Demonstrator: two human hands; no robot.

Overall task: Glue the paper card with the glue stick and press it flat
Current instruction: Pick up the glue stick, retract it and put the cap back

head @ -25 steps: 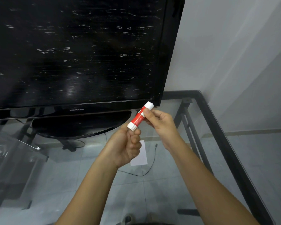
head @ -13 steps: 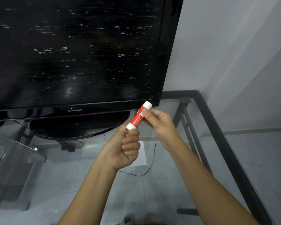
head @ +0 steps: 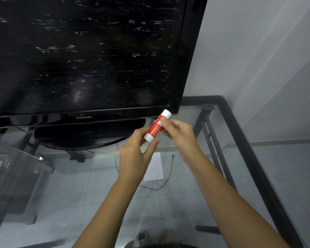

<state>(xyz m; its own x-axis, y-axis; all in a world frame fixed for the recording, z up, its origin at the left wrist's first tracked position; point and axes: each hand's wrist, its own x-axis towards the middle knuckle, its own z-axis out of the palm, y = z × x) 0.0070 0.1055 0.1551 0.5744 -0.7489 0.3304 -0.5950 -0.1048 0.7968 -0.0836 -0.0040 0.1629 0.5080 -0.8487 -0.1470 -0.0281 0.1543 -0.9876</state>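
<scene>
Glue stick (head: 157,126) between both raised hands.

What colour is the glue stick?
Red in the middle with white ends: the glue stick, seen in the head view.

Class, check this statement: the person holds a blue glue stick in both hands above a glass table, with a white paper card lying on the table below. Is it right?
Not quite. The head view shows the glue stick is red with white ends, not blue. The rest holds: the left hand and right hand both hold it above the glass table, and the white paper card lies below.
</scene>
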